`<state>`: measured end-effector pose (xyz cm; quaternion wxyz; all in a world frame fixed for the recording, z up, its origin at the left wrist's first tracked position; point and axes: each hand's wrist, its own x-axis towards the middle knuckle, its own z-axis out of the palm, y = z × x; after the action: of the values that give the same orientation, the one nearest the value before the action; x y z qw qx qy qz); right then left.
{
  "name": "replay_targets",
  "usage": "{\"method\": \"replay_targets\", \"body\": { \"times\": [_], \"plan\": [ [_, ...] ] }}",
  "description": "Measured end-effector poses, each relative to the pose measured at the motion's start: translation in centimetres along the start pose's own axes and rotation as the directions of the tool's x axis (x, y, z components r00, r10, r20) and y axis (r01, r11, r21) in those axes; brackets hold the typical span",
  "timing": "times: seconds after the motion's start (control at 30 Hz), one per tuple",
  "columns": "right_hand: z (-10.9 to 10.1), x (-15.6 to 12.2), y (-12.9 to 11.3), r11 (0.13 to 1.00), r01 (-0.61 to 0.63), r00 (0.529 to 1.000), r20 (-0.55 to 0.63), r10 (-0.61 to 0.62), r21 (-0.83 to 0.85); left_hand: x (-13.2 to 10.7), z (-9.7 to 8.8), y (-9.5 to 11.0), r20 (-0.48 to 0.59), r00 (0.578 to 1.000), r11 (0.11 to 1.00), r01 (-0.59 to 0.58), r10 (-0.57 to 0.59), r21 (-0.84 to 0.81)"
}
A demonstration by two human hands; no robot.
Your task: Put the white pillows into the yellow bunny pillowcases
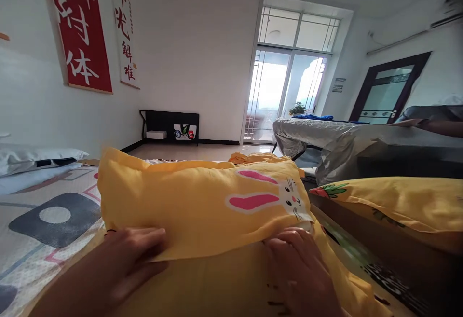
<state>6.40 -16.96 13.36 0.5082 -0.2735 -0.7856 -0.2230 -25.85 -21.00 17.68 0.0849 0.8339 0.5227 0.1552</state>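
Observation:
A yellow pillow (188,201) with a printed white rabbit with pink ears lies in front of me, its near edge forming a loose fabric flap. My left hand (126,259) pinches this edge on the left, the fingertips slightly blurred. On the right, my right hand (300,264) has its fingers curled over the same edge, just below the rabbit's face. More yellow fabric (213,283) spreads beneath and between both hands. What lies inside the case is mostly hidden; a small whitish patch shows beside my right fingers.
Right of me, another yellow pillow (408,201) rests on a cardboard box (405,254). Patterned bedding (36,244) and white pillows (39,158) lie to the left. Beyond the box stands a table under plastic sheeting (336,138), with a person's arm (437,127) on it.

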Motion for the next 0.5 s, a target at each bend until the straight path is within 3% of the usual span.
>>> {"method": "replay_targets", "body": {
  "times": [0.07, 0.1, 0.17, 0.23, 0.27, 0.4, 0.5],
  "plan": [
    [-0.1, -0.1, -0.3, 0.998, 0.029, 0.999, -0.018, -0.030, -0.049, 1.2, 1.7, 2.1, -0.213, 0.975, 0.990, -0.026, 0.056, 0.140],
    [-0.1, -0.2, -0.5, 0.997, 0.034, 0.999, -0.023, -0.035, -0.062, 2.0, 2.8, 3.4, -0.346, 0.932, 0.976, -0.037, 0.112, 0.215],
    [0.0, -0.5, -0.8, 0.997, 0.025, 0.999, -0.044, -0.028, -0.072, 3.8, 5.2, 6.2, -0.553, 0.780, 0.922, -0.075, 0.292, 0.380],
    [0.1, -0.9, -1.2, 0.999, 0.005, 0.997, -0.072, -0.009, -0.050, 5.7, 7.3, 8.7, -0.611, 0.640, 0.850, -0.131, 0.466, 0.511],
    [0.1, -1.2, -1.3, 0.999, 0.000, 0.997, -0.081, -0.003, -0.032, 6.5, 8.1, 9.7, -0.618, 0.593, 0.823, -0.145, 0.517, 0.549],
    [0.0, -2.3, -1.7, 1.000, -0.003, 0.994, -0.110, 0.003, 0.002, 8.0, 9.7, 11.2, -0.654, 0.524, 0.812, -0.138, 0.546, 0.568],
    [-0.4, -2.6, -1.9, 0.999, 0.017, 0.992, -0.121, -0.020, -0.027, 8.0, 10.7, 11.0, -0.721, 0.511, 0.856, -0.060, 0.468, 0.513]
  ]
}}
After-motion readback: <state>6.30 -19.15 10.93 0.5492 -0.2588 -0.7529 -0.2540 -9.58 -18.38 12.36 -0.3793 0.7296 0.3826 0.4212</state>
